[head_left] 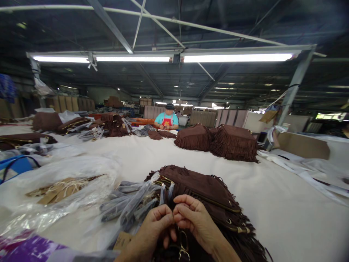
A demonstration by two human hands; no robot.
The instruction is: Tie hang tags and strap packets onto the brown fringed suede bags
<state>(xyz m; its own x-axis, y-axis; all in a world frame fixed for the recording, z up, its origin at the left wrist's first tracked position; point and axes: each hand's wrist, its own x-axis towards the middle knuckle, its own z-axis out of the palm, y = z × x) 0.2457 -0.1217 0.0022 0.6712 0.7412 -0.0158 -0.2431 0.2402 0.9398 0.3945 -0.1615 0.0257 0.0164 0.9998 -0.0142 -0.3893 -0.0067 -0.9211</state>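
Observation:
My left hand (156, 226) and my right hand (194, 221) meet low in the middle, fingertips pinched together. Whatever lies between the fingertips is too small to make out. Right under them is a stack of dark brown fringed bags (200, 183) with gold zips. A gold-coloured metal clasp (184, 244) shows below my right hand, against dark material. To the left of the stack, straps wrapped in grey translucent plastic (133, 203) fan outward. Part of a brown cardboard tag (122, 240) shows beside my left wrist.
At left, a clear plastic bag (92, 182) holds brown tags with white strings (58, 191). More fringed bags stand in piles across the white table (136, 154), at back right (236, 142) and back left (116, 123). A person in a red apron (167, 122) is at the far side.

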